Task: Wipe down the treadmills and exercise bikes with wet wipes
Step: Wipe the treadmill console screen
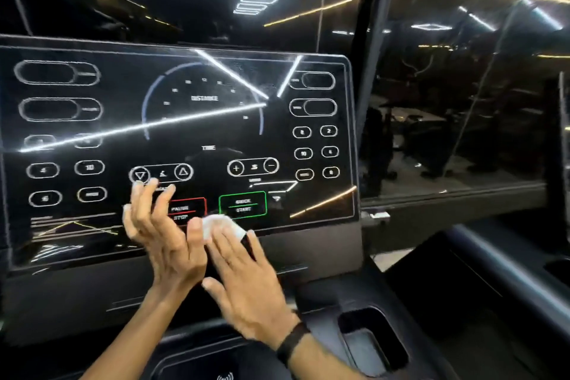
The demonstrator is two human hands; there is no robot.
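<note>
Both forearms reach forward. The left hand (160,234) is raised with fingers spread and relaxed — the right hand (246,284) lies flat, fingers straight.

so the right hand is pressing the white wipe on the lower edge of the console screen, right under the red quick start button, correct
Not quite. The head view shows the quick start button outlined in green; the red one is pause/stop. The rest holds: the right hand presses the white wipe on the lower edge of the console screen.
</note>
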